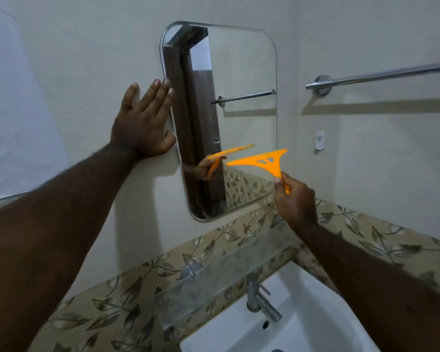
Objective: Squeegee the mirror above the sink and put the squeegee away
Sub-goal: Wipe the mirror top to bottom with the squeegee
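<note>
A rounded rectangular mirror (241,97) hangs on the pale wall above the white sink (315,323). My right hand (294,199) grips the handle of an orange plastic squeegee (262,161). Its blade lies across the lower part of the mirror, and its reflection shows just to the left. My left hand (142,120) is spread flat on the wall, fingers apart, touching the mirror's left edge and holding nothing.
A chrome towel bar (381,74) runs along the wall at the right, with a small white hook (319,140) below it. A glass shelf (214,278) juts out under the mirror, over leaf-patterned tiles. A chrome tap (261,301) stands on the sink.
</note>
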